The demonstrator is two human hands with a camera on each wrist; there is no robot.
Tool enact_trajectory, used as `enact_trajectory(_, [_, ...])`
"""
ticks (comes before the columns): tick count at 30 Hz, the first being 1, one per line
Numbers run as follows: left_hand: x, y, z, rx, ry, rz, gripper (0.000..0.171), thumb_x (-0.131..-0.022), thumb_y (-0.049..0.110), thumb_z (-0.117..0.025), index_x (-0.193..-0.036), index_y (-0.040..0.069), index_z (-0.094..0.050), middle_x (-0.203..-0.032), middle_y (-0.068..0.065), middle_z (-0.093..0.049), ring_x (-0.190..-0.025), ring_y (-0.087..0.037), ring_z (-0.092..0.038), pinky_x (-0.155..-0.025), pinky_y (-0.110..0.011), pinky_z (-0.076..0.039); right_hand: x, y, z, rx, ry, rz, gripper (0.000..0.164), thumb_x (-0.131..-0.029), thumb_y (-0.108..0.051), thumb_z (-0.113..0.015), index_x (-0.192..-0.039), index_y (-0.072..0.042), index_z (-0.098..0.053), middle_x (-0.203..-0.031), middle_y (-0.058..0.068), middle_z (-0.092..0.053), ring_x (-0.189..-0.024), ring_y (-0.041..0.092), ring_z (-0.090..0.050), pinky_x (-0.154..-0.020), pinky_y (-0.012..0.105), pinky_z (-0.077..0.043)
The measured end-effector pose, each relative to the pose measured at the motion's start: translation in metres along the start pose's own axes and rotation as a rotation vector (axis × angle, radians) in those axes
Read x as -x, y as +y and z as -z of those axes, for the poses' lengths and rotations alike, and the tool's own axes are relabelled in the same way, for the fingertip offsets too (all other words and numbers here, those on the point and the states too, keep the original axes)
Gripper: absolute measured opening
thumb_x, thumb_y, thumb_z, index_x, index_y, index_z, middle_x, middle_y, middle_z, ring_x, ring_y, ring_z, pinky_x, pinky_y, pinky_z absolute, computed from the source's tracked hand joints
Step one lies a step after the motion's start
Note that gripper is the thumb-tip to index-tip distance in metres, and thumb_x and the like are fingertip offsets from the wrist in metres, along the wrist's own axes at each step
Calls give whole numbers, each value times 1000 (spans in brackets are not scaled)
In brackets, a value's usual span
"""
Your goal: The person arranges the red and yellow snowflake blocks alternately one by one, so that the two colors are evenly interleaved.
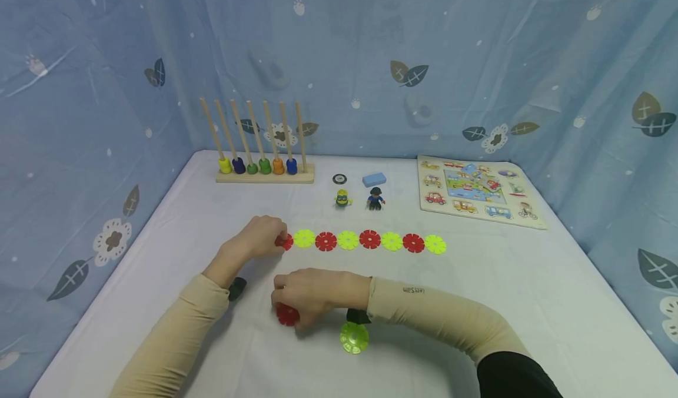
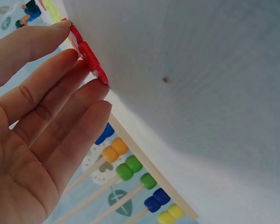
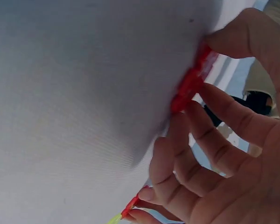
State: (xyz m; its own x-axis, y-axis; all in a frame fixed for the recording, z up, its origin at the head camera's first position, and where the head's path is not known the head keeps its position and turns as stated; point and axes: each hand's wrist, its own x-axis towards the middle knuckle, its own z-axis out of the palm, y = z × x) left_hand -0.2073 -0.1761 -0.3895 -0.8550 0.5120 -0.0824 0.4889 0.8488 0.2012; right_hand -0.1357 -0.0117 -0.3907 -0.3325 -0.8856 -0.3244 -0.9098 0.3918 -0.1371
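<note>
A row of flower-shaped plastic discs, red and yellow-green by turns, crosses the table in the head view. My left hand (image 1: 261,237) pinches the red disc (image 1: 288,243) at the row's left end, thumb and fingertips on its rim; the left wrist view shows this red disc (image 2: 87,55) at the table surface. Nearer the front, my right hand (image 1: 318,292) holds another red disc (image 1: 288,315) by its edges. In the right wrist view that red piece (image 3: 191,84) looks thick, perhaps stacked. Right of it lies a yellow-green disc (image 1: 354,339), partly under the right wrist.
A wooden bead rack (image 1: 265,176) stands at the back left. Behind the row are a small wheel (image 1: 339,179), a blue block (image 1: 374,179), a yellow figure (image 1: 342,198) and a dark-capped figure (image 1: 375,199). A wooden picture puzzle (image 1: 477,192) lies back right.
</note>
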Motion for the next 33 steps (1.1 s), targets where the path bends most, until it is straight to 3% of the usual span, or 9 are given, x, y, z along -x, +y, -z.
enact_trajectory(6, [0,1,3,5,-6,5,13,-79,12,-75,-89,6,-69,-78,-3,-63,-70,-16,-51,-69,-33,-47,3,3,1,-76,-15,-15,53,-72,-34,-82,-119,-26,-60,-115,-6,-56,-98,4,-53,-80,15,-49])
enact_trajectory(15, [0,1,2,8,-5,12,13,-78,12,-74,-89,6,-69,-79,-3,-64,-70,-16,-52,-69,-32,-47,3,6,1,2,-8,23,55,-70,-39,-82,-119,-28,-60,-110,-9,-58,-100,7,-49,-85,19,-44])
enact_trajectory(21, [0,0,1,14,-11,17,14,-79,11,-74,-90,5,-69,-81,-3,-65,-71,-16,-53,-69,-32,-48,5,6,2,-24,1,-27,57,-68,-41,-83,-120,-30,-60,-116,-8,-55,-101,8,-50,-82,19,-46])
enact_trajectory(27, [-1,-1,0,22,-18,30,14,-79,11,-74,-91,5,-69,-81,-4,-65,-72,-16,-53,-71,-33,-49,6,5,3,-88,-8,-82,57,-68,-37,-84,-119,-27,-60,-110,-7,-57,-94,5,-52,-77,17,-47])
enact_trajectory(33, [-1,-1,0,18,-14,16,12,-79,11,-74,-89,6,-69,-78,-3,-64,-70,-15,-52,-67,-31,-47,11,6,4,-53,-2,-94,49,-69,-38,-84,-111,-24,-63,-106,-7,-59,-91,5,-52,-76,16,-47])
